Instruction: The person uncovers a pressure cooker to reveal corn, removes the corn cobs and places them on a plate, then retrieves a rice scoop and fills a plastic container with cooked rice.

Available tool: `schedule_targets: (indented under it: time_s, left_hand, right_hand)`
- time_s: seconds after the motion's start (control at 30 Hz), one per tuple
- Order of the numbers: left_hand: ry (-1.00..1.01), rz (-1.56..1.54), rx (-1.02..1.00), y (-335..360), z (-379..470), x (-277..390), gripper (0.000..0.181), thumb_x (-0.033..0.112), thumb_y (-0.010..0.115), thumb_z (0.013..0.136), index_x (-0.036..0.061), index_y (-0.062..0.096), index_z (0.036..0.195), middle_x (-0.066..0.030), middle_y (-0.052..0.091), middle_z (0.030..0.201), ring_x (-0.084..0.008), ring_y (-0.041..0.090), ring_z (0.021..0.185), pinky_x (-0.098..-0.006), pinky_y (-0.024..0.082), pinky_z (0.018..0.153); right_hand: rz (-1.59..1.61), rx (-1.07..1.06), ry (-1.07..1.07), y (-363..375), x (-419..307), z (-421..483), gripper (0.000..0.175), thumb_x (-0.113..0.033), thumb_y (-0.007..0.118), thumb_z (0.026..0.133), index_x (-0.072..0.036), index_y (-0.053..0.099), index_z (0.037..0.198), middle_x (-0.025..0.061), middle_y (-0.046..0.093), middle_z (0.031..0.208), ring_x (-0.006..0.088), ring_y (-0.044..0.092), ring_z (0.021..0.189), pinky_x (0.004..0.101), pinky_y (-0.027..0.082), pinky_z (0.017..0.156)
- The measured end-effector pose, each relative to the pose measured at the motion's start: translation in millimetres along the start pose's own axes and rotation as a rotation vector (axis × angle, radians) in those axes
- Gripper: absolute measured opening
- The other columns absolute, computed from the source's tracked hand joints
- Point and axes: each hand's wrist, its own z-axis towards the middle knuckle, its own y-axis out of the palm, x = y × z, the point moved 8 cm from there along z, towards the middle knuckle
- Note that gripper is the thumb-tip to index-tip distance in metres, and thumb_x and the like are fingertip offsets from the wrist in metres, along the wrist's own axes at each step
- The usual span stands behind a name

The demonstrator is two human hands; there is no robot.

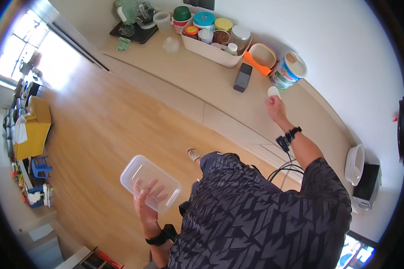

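Note:
My left hand supports a translucent plastic food container from below, out over the floor. The spread fingers show through its base. Above the counter, my right hand holds a small white rounded object at its fingertips; whether it is a lid or a scoop I cannot tell. Just beyond that hand stands a blue and white tub with a pale lid and a brown disc on top. An orange and cream container is beside the tub. A dark grey box-shaped device sits left of my right hand.
A white bin of jars stands along the wall. Farther left are a clear tub, a blender jug on a black mat and a green cloth. Black cables hang near my right arm.

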Motion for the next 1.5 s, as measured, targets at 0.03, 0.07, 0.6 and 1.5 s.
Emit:
schedule_targets:
  time_s: [0.03,0.07,0.6,1.5]
  left_hand:
    - [-0.012,0.000,-0.011,-8,11,6,0.079,0.035,0.068,0.086,0.0070,0.025,0.146,-0.0298,0.053,0.128,-0.0418,0.063,0.103,-0.0495,0.058,0.075]
    - [-0.024,0.015,-0.018,-17,22,13,0.075,0.038,0.064,0.088,0.0096,0.027,0.147,-0.0284,0.051,0.131,-0.0417,0.062,0.105,-0.0505,0.057,0.077]
    - [-0.283,0.215,-0.307,-33,224,115,0.070,0.041,0.059,0.091,0.0128,0.029,0.148,-0.0282,0.047,0.136,-0.0415,0.059,0.107,-0.0498,0.057,0.077]
    - [-0.367,0.241,-0.438,120,278,115,0.075,0.037,0.062,0.090,0.0107,0.026,0.150,-0.0301,0.046,0.135,-0.0421,0.060,0.108,-0.0512,0.058,0.079]
  right_hand:
    - [0.064,-0.075,0.037,15,-18,9,0.059,-0.046,0.068,0.083,0.001,0.057,0.116,0.0256,0.062,0.116,0.0406,0.062,0.102,0.0476,0.050,0.084]
    - [0.022,-0.049,0.070,24,-40,17,0.067,-0.051,0.069,0.081,0.004,0.055,0.118,0.0285,0.058,0.120,0.0420,0.059,0.107,0.0477,0.050,0.086]
    - [1.398,-0.136,0.395,62,-139,-5,0.039,-0.026,0.061,0.088,0.003,0.056,0.112,0.0190,0.066,0.101,0.0324,0.067,0.089,0.0471,0.056,0.084]
    - [1.505,-0.322,0.325,45,-260,7,0.044,-0.028,0.047,0.096,-0.001,0.052,0.130,0.0095,0.064,0.109,0.0167,0.064,0.091,0.0341,0.057,0.076]
